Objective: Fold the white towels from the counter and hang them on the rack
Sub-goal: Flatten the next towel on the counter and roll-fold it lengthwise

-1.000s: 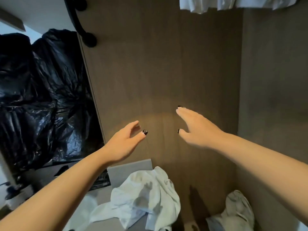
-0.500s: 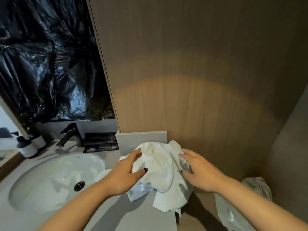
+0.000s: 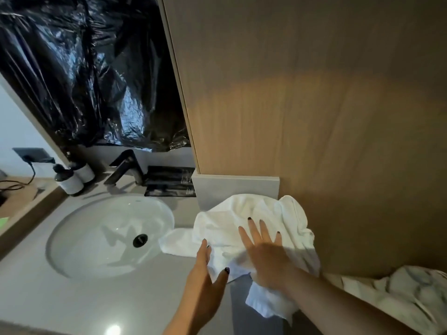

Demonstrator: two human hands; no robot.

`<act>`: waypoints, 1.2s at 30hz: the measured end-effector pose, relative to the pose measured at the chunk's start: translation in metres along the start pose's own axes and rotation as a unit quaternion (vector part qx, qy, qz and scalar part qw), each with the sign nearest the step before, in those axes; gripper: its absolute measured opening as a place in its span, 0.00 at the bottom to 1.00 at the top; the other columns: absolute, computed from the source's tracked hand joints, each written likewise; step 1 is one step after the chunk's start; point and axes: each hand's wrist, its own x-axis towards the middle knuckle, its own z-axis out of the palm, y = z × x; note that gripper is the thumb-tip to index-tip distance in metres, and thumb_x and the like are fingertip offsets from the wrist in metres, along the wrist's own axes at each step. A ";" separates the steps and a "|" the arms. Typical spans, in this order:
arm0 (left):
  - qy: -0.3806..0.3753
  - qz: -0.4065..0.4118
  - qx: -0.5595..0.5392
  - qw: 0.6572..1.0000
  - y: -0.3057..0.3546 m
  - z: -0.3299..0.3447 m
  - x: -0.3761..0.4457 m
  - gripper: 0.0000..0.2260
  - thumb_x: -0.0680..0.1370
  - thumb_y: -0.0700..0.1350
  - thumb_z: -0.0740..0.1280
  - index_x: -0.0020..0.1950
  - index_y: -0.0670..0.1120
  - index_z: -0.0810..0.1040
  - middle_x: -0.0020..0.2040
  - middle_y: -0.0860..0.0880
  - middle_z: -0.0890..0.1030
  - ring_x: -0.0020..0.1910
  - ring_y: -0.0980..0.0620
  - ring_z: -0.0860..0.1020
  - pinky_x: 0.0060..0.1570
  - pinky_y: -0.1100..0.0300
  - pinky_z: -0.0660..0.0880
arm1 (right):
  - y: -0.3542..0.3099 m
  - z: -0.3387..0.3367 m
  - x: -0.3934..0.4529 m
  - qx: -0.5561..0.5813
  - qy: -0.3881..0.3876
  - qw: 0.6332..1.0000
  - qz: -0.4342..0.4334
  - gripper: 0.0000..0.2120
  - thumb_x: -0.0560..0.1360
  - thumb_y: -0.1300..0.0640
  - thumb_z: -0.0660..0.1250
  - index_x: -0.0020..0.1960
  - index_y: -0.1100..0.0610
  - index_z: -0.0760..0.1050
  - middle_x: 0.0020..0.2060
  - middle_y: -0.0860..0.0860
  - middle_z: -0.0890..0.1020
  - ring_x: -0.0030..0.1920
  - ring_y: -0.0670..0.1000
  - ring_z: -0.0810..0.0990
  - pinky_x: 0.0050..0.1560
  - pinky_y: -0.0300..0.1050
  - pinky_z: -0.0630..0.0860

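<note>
Hands flat and open: my right hand presses the white towel, my left hand touches its edge. I'd pinch two corners before lifting.

dim warm light | glare on counter | wide-angle bending at edges | slight blur

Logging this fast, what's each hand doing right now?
Left hand: open, fingertips at the towel edge, holding nothing.
Right hand: open, flat on the towel.
</note>
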 end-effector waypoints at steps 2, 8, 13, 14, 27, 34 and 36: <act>0.011 0.012 0.044 0.999 -0.004 -0.004 0.006 0.31 0.79 0.45 0.68 0.78 0.51 0.58 0.76 0.53 0.66 0.73 0.52 0.66 0.65 0.64 0.63 | 0.002 0.001 0.005 -0.019 -0.008 1.000 -0.008 0.62 0.47 0.40 0.84 0.75 0.53 0.60 0.73 0.60 0.67 0.65 0.67 0.75 0.53 0.68 0.76; 0.002 0.049 0.076 0.996 -0.011 -0.012 0.036 0.35 0.77 0.44 0.71 0.79 0.48 0.56 0.77 0.53 0.60 0.76 0.54 0.59 0.72 0.63 0.55 | 0.015 -0.103 0.002 0.080 0.070 0.994 0.011 0.22 0.74 0.52 0.66 0.67 0.51 0.67 0.63 0.52 0.75 0.62 0.56 0.75 0.54 0.47 0.72; -0.024 0.038 0.002 0.999 -0.010 0.002 0.066 0.47 0.70 0.45 0.77 0.80 0.49 0.50 0.77 0.50 0.61 0.76 0.50 0.60 0.71 0.58 0.61 | 0.008 -0.189 -0.008 0.086 0.199 0.975 0.043 0.09 0.71 0.61 0.66 0.46 0.51 0.68 0.44 0.53 0.78 0.48 0.62 0.78 0.38 0.47 0.67; -0.038 0.059 0.003 0.998 -0.013 0.005 0.072 0.51 0.68 0.48 0.78 0.80 0.50 0.47 0.76 0.50 0.62 0.75 0.49 0.61 0.70 0.57 0.62 | 0.005 -0.204 -0.011 0.071 0.225 0.971 0.045 0.10 0.70 0.62 0.65 0.44 0.51 0.65 0.40 0.52 0.76 0.45 0.61 0.77 0.37 0.47 0.66; -0.117 0.189 0.419 0.881 -0.039 -0.015 0.119 0.30 0.76 0.64 0.58 0.73 0.50 0.62 0.65 0.51 0.75 0.64 0.49 0.72 0.59 0.53 0.65 | -0.008 -0.275 -0.068 0.020 0.437 0.873 0.213 0.12 0.73 0.60 0.71 0.55 0.57 0.74 0.46 0.56 0.80 0.47 0.59 0.80 0.45 0.58 0.81; -0.013 0.090 -0.029 0.995 0.000 -0.094 0.136 0.06 0.74 0.51 0.68 0.43 0.53 0.72 0.41 0.52 0.79 0.47 0.41 0.79 0.51 0.49 0.76 | -0.026 -0.284 -0.072 0.113 0.508 0.817 0.247 0.13 0.75 0.60 0.70 0.58 0.56 0.75 0.47 0.51 0.78 0.50 0.50 0.78 0.41 0.35 0.72; 0.001 0.107 -0.094 0.990 0.021 -0.114 0.135 0.06 0.71 0.52 0.69 0.40 0.55 0.71 0.40 0.54 0.77 0.44 0.44 0.78 0.50 0.47 0.77 | -0.042 -0.295 -0.064 0.139 0.541 0.798 0.228 0.12 0.75 0.60 0.70 0.57 0.55 0.76 0.47 0.48 0.77 0.47 0.46 0.77 0.39 0.30 0.70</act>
